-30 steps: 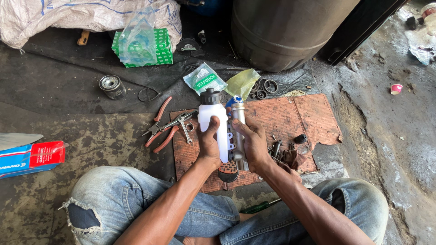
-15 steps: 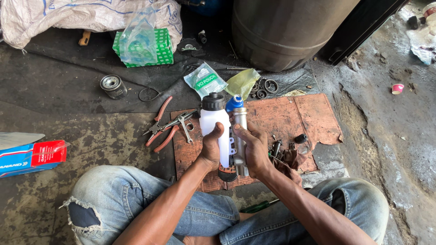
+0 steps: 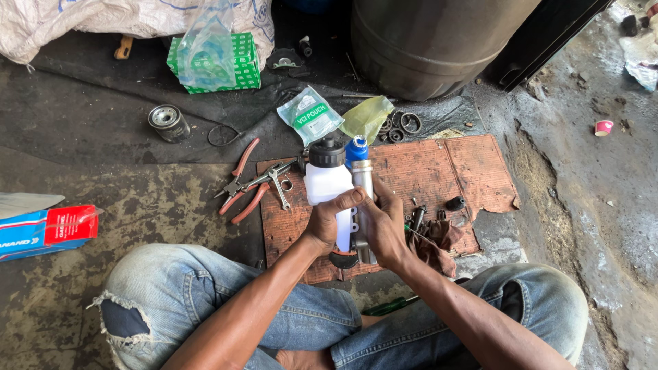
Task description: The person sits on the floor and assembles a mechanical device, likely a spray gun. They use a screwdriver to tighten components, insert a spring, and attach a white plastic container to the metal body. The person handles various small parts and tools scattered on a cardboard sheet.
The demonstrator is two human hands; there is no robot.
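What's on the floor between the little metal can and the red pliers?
In the head view, a thin black rubber ring lies on the dark floor between the metal can and the red-handled pliers.
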